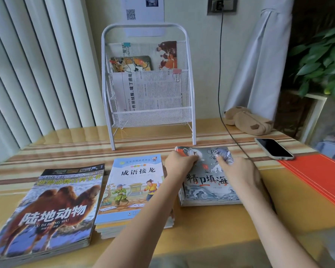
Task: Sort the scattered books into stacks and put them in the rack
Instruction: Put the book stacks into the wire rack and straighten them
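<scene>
1. Head view, the books: three stacks are seen along the near edge of the tabletop (211, 229). A camel-cover stack (46, 211) lies at the near left corner, a blue-cover stack (132, 190) sits just beside it in the middle, and a grey-cover stack (207, 180) lies to the right of that. The covers within each stack appear alike in size, so the sorting is judged to be largely done.

2. Head view, the rack: a white wire rack (149, 117) stands upright at the far edge, well apart from the stacks. Newspapers (147, 89) and a small picture book are already held in its upper pockets; the lowest pocket looks free, which is probably where a stack is meant to go.

3. Head view, the hands: both arms are stretched forward over the grey-cover stack. The left hand (179, 163) is curled round the stack's far left corner, thumb on the cover. The right hand (238, 169) is laid along the right side, one finger pressed on the cover and the others seemingly wrapped over the edge; that wrap is partly hidden. Holding both sides would keep the loose books squared for lifting.

4. Head view, other things: a phone (274, 148) on its cable, a red folder (317, 178) at the right edge, and a plush toy (248, 120) are left untouched.
</scene>
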